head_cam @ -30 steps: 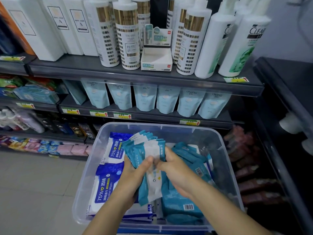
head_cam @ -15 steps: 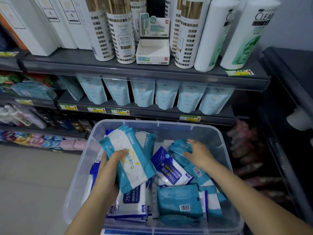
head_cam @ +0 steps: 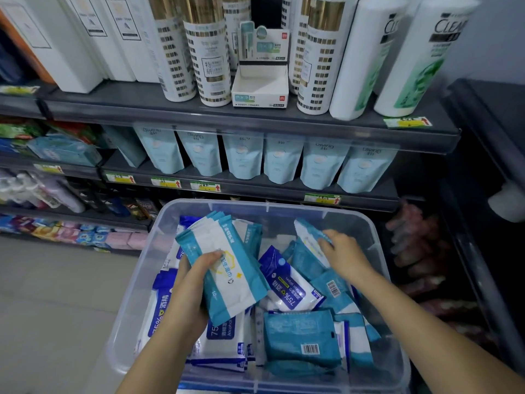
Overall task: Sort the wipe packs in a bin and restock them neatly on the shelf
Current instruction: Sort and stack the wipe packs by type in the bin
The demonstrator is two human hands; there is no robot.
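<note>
The dark shelf (head_cam: 127, 106) stands behind the clear bin (head_cam: 133, 322), which holds many wipe packs (head_cam: 289, 288). The left hand (head_cam: 187, 294) grips a stack of teal packs (head_cam: 227, 277) over the bin. The right hand (head_cam: 345, 254) curls its fingers (head_cam: 326, 240) on another teal pack (head_cam: 308, 245) inside it.

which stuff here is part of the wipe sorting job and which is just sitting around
Job: clear plastic bin; stack of teal-and-white wipe packs in left hand; tilted teal-and-white pack gripped by right hand; blue-and-white alcohol wipe pack.
Just there: white gold-banded bottles; pale blue pouches; empty white display box.
</note>
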